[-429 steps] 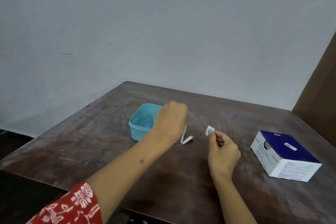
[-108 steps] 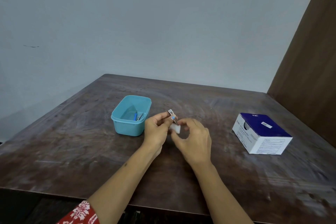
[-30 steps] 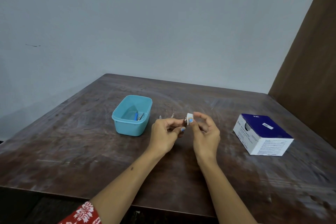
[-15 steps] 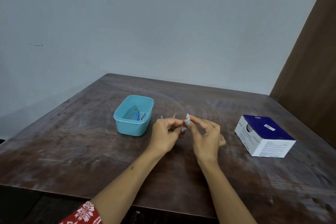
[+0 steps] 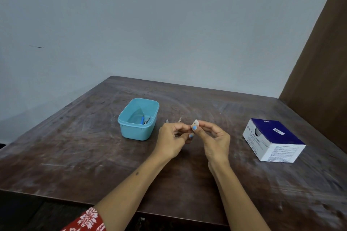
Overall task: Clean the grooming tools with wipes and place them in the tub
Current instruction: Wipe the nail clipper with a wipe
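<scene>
Head camera, Sam: what do you see?

Sam: Two hands held up over the brown worktop (image 5: 75,155), close to each other. The left hand (image 5: 171,141) has its fingers curled in. I think it holds a small metal tool, but the hand hides nearly all of it. Two thin pale tips (image 5: 173,120) poke up behind the knuckles.

Mia: And the other hand?

Sam: The right hand (image 5: 214,141) pinches a tiny white wipe (image 5: 195,122) between the thumb and first finger. The wipe sits right where the two hands meet. The nails are painted blue.

Mia: Where is the tub?

Sam: The light blue tub (image 5: 138,133) stands on the worktop, just to the left of the left hand. It does not touch the hand. Down inside it lie a little blue thing and a shiny metal thing (image 5: 145,120), side by side. I cannot tell what tools they are.

Mia: Anything else?

Sam: A box (image 5: 272,141) with a dark blue top and white sides sits far to the right, well apart from the hands. It has small print on it. A red sleeve (image 5: 88,220) with white flowers shows at the bottom, on the left arm.
</scene>
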A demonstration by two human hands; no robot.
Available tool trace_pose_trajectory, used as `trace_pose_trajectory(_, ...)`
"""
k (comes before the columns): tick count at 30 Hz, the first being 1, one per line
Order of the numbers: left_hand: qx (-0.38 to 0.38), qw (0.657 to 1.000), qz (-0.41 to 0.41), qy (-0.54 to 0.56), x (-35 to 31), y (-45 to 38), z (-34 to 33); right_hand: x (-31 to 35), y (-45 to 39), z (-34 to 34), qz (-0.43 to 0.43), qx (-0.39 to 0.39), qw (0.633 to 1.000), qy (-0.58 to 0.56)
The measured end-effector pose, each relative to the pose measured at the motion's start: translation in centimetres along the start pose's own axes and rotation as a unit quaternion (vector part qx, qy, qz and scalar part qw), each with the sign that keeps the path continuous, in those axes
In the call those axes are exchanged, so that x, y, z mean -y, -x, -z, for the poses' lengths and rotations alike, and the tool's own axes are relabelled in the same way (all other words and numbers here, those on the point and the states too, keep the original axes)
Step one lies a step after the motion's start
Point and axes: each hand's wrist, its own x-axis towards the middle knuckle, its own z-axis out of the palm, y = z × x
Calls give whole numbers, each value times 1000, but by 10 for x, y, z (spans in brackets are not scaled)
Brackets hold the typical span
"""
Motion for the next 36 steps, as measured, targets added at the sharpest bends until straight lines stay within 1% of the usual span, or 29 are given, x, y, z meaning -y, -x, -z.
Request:
trace_pose_trajectory(4, 8, 1000, 4, 11, -2, 1, -2, 0, 0, 0, -13, -17, 999, -26)
trace_pose_trajectory(8, 2, 1000, 11, 27, -3, 1, -2, 0, 2, -1, 14, -19, 1000, -3)
trace_pose_trajectory(13, -15, 998, 28, 61, -4, -1, -2, 5, 5, -5, 48, -24, 999, -6)
trace_pose_trajectory(17, -10, 997, 26, 67, -4, 0, -2, 0, 3, -4, 81, -16, 996, 35)
trace_pose_trajectory(21, 1, 998, 27, 57, -5, 0, 0, -8, -2, -2, 104, -39, 987, 115)
trace_pose_trajectory(24, 15, 998, 29, 53, -6, 0, 2, -7, -2, -3, 110, -42, 982, 145)
trace_pose_trajectory(27, 30, 998, 27, 42, -6, 0, 4, -7, -2, -2, 86, -22, 988, 127)
trace_pose_trajectory(29, 34, 998, 27, 38, -6, 0, 4, -8, -3, -1, 59, -16, 994, 88)
trace_pose_trajectory(33, 41, 998, 32, 27, -6, 1, 2, -3, -1, -1, 24, -27, 999, 32)
trace_pose_trajectory(36, 36, 998, 34, 30, -7, 2, 0, -2, 1, -1, 22, -30, 999, 13)
